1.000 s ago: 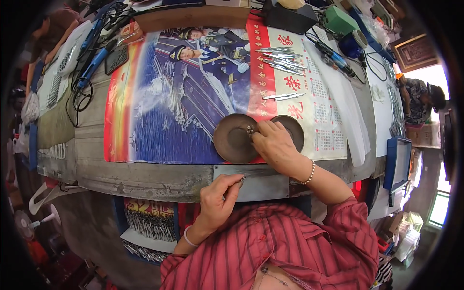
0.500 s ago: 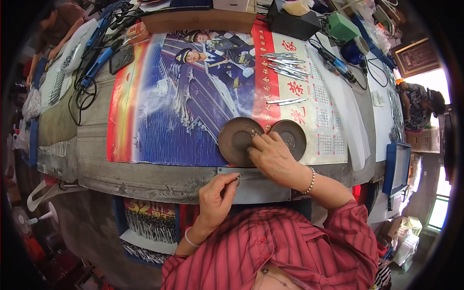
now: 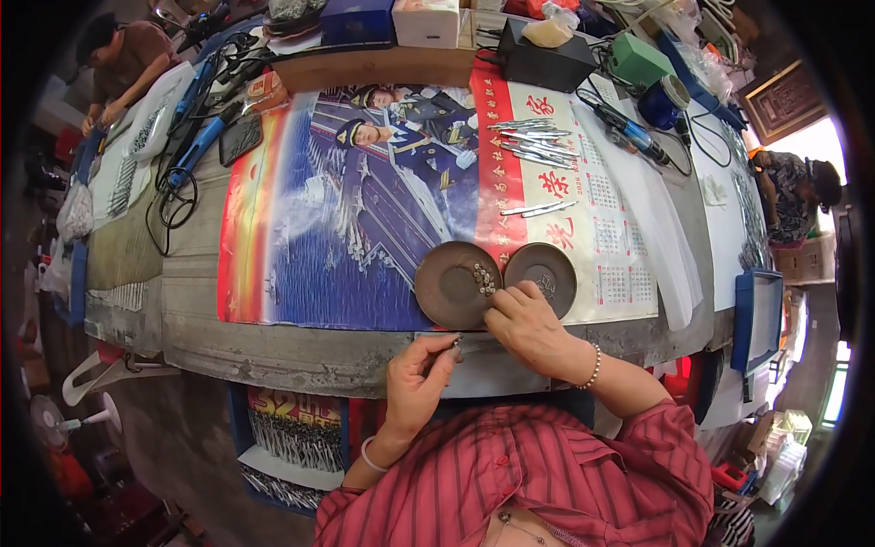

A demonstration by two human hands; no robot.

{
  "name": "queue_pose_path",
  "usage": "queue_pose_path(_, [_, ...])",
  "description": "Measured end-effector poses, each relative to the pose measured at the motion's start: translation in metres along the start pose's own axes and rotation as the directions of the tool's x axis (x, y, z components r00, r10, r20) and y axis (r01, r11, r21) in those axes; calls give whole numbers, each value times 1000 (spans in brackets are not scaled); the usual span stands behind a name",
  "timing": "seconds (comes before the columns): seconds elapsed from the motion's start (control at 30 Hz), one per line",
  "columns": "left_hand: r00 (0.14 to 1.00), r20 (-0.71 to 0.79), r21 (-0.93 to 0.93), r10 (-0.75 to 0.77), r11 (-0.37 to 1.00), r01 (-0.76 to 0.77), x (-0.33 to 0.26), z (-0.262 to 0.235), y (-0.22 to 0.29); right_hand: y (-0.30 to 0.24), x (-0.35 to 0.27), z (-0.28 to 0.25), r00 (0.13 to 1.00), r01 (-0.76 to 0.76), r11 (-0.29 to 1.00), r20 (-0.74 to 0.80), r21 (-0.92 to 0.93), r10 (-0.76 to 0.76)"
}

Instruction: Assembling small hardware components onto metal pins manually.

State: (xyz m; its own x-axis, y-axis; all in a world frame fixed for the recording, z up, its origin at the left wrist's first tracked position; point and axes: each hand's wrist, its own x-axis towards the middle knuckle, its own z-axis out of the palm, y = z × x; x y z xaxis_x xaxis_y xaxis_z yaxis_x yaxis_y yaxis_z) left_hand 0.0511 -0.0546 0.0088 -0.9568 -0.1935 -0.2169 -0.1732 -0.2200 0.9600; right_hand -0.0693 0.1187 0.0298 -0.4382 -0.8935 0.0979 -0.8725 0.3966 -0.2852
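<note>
Close to the table's near edge, my left hand (image 3: 417,378) is closed, thumb and forefinger pinching a tiny dark metal part (image 3: 458,343) whose kind is too small to tell. My right hand (image 3: 533,333) is bent over the near rims of two round brown dishes, its fingers curled together; what they hold, if anything, is hidden. Inside the left dish (image 3: 442,305) lies a cluster of small shiny metal pieces (image 3: 484,277) towards its right side. The smaller right dish (image 3: 516,264) contains thin silvery bits. Both dishes rest on a printed calendar poster (image 3: 301,264).
Slim metal pieces (image 3: 538,144) lie bundled on the poster, with a few more (image 3: 540,209) nearer. Blue-handled corded tools (image 3: 202,150) lie left, another (image 3: 643,141) right. A black box (image 3: 547,56) stands behind. Below the table is a tray of metal parts (image 3: 296,442). Two people sit beyond.
My right hand has drawn back from inside the left dish to its near rim, uncovering the small pieces. My left hand still pinches the part. The whole view has shifted slightly downward.
</note>
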Motion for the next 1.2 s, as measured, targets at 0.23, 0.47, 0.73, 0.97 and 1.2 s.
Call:
queue_pose_path(0.23, [987,120,-342,-104,929,139,2,21,-3,-26,-24,-7,918,-156,690,-155,706,366])
queue_pose_path(0.47, [976,179,-447,-127,873,196,-1,43,-6,-34,-31,-3,822,-111,525,-219,844,525])
queue_pose_path(0.73, [973,223,-453,-61,877,159,-9,51,-9,-31,-42,-2,821,-94,628,-297,773,488])
queue_pose_path(0.97, [959,269,-480,92,876,51,-12,56,-15,-26,-51,9,846,43,-427,194,903,496])
queue_pose_path(1.2, [959,165,-378,231,913,-154,-16,65,-15,-41,-47,4,788,92,-384,168,919,592])
